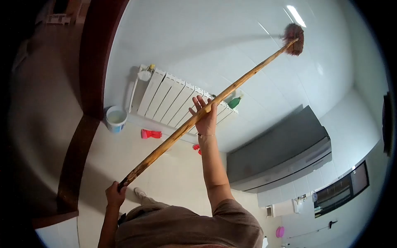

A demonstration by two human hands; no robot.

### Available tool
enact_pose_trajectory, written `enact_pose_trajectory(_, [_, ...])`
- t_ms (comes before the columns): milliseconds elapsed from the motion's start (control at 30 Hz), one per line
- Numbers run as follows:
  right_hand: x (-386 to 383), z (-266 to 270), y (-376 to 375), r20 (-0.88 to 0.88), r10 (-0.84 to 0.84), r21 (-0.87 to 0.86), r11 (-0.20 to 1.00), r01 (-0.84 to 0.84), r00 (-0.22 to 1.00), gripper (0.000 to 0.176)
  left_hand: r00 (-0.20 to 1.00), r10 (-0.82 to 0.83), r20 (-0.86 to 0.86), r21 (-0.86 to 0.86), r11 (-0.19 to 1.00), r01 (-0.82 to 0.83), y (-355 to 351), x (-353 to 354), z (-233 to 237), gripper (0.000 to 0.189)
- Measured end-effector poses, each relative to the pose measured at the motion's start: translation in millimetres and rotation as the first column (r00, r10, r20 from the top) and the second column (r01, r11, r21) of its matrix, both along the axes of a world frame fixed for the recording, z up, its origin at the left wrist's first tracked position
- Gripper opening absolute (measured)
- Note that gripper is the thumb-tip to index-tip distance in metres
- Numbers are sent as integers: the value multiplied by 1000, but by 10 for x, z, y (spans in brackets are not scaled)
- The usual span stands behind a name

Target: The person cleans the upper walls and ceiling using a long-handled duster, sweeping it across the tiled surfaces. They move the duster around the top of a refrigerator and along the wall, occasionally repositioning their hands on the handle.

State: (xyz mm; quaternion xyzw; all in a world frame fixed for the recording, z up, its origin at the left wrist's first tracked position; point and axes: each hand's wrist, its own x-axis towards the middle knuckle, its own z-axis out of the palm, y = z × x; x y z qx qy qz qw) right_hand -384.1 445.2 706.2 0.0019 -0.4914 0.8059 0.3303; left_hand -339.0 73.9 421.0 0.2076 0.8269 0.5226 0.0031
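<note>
A long-handled brush [178, 133] runs diagonally across the view on a rough wooden pole. Its reddish-brown head [294, 39] is up against the white tiled wall at upper right. My left hand [115, 195] is closed around the pole's dark lower end, low at the left. Farther up, my right hand [206, 122] holds the pole in the crook of the thumb, with several fingers stretched out beside it. Behind this hand is a white radiator [165, 94], with a green bottle [235, 102] near its right end.
A bucket [116, 118] of cloudy liquid stands by the dark door frame [96, 53]. Red rubber gloves [151, 134] lie on the pale floor. A large grey appliance [277, 149] stands at the right, and a dark-framed window [343, 190] shows beyond it.
</note>
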Motion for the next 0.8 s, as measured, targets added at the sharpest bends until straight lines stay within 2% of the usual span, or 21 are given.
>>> enact_pose_trajectory(33, [19,-98,-28,91,-23,-24,999,25,996,38,1000,4,-26,-79,997,-6,-160,89,-130,26])
enact_pose_trajectory(67, [44,-224,-65,186,-39,-45,998,48,982,38,1000,7,-5,-82,997,-7,-318,174,-202,26])
enact_pose_trajectory(100, [41,-429,-157,241,-91,-14,995,97,966,35,999,-5,39,-108,994,9,-496,249,-261,26])
enact_pose_trajectory(133, [57,-587,-290,277,-90,-73,991,115,957,35,997,-18,79,-138,990,28,-669,309,-321,26])
enact_pose_trajectory(200, [214,-1057,-815,332,-93,-75,989,125,939,36,987,45,152,-185,983,-16,-1162,624,-457,24])
enact_pose_trajectory(267, [281,-1280,-1002,318,-42,-110,991,81,947,40,977,77,199,-251,968,-25,-1615,903,-523,21])
enact_pose_trajectory(300, [411,-1438,-1325,380,-12,-155,985,77,925,43,977,86,197,-308,951,-22,-1904,1075,-608,20])
enact_pose_trajectory(367, [557,-1571,-1899,498,40,-191,979,65,866,48,981,137,137,-288,953,-93,-2156,1282,-736,17])
enact_pose_trajectory(400, [626,-1634,-2107,554,60,-210,975,70,830,50,951,229,209,-372,918,-139,-2585,1505,-769,16])
enact_pose_trajectory(433, [662,-1714,-2194,553,85,-241,969,62,829,48,924,271,271,-326,929,-176,-2710,1619,-644,17])
enact_pose_trajectory(500, [734,-1839,-2406,553,170,-322,946,21,815,44,942,269,201,-349,918,-188,-2971,1736,-887,16])
enact_pose_trajectory(533, [776,-1845,-2492,550,238,-375,927,-18,801,42,950,275,146,-368,907,-206,-3046,1820,-912,16])
enact_pose_trajectory(667, [791,-1858,-2279,539,225,-386,923,1,811,34,939,284,197,-377,906,-195,-2822,1758,-1070,16])
enact_pose_trajectory(700, [711,-1853,-2026,537,131,-322,945,59,834,29,964,224,144,-327,930,-168,-2628,1623,-1073,17])
enact_pose_trajectory(733, [654,-1796,-1848,540,71,-261,961,87,839,35,981,173,89,-283,949,-142,-2454,1500,-1069,17])
enact_pose_trajectory(800, [541,-1571,-1457,517,8,-173,980,95,856,23,995,92,45,-241,967,-79,-2041,1186,-1081,18])
